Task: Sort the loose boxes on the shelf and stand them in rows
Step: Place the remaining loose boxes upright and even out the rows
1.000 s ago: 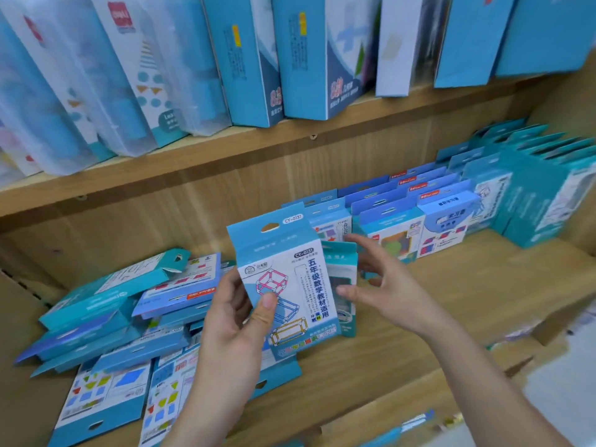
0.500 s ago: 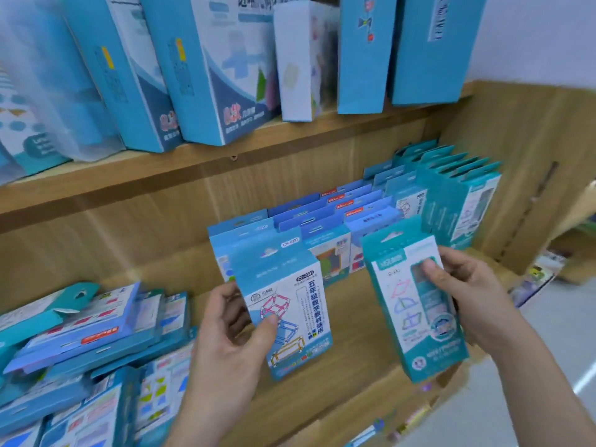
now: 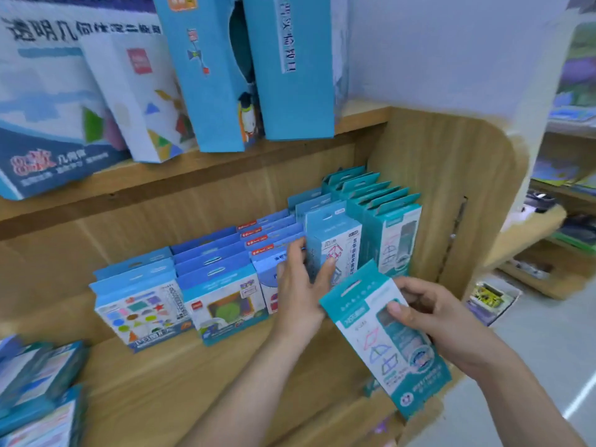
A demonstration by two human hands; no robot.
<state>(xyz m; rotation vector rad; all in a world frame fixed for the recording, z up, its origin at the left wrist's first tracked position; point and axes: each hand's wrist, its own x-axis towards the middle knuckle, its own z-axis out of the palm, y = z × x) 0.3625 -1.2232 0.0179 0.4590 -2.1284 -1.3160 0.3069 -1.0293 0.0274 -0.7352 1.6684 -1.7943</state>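
My left hand (image 3: 301,285) grips a light-blue box with a red frame drawing (image 3: 335,250), standing upright at the front of a row of like boxes on the wooden shelf (image 3: 200,391). My right hand (image 3: 432,314) holds a teal box with line figures (image 3: 387,337), tilted, in front of the shelf edge. Behind it a row of teal boxes (image 3: 392,221) stands against the right side panel. Further left stand rows of blue boxes (image 3: 219,285) and shape boxes (image 3: 138,304). Loose boxes (image 3: 35,391) lie in a heap at the far left.
Large blue and white boxes (image 3: 206,75) lean on the upper shelf. The shelf's rounded wooden side panel (image 3: 451,201) closes the right end. Beyond it is an aisle floor and another shelf unit (image 3: 554,246) with goods.
My left hand carried the light-blue box to the right and stood it in its row. My right hand kept the teal box, now lower and tilted. The view swung right.
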